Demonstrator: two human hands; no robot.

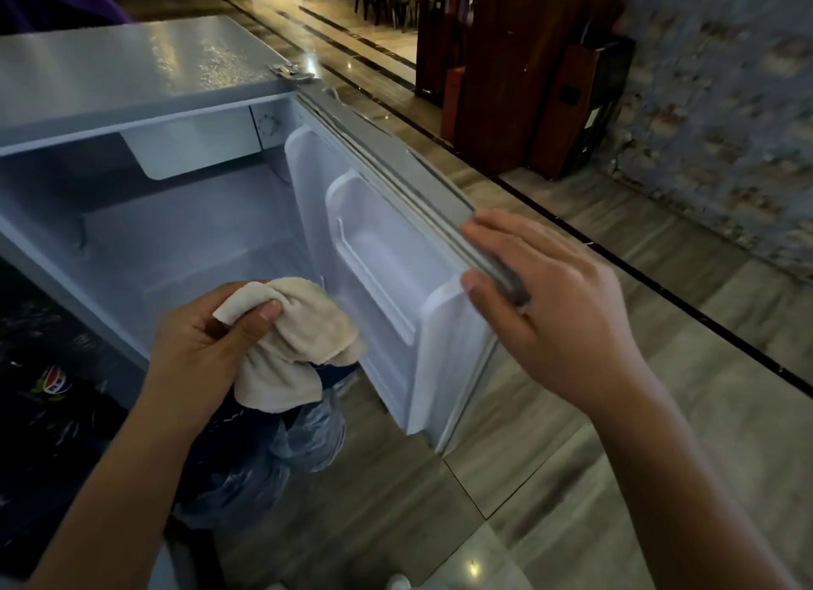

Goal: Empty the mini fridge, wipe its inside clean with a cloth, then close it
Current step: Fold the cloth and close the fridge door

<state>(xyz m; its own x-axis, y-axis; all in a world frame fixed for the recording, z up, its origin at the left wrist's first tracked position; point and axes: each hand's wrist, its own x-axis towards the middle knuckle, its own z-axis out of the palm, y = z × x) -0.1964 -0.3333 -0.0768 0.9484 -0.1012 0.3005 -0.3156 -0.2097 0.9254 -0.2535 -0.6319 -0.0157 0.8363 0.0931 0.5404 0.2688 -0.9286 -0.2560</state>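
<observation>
Before the open mini fridge (pixel 132 75), the left hand (pixel 206 339) grips a cloth (pixel 299 343) above a plastic bag (pixel 308 435); the right hand (pixel 558 317) pinches the door (pixel 387 255).

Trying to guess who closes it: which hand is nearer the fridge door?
Right. The right hand holds the door at its top corner, thumb on the inner side. The left hand grips the cloth before the open compartment, left of the door.
</observation>
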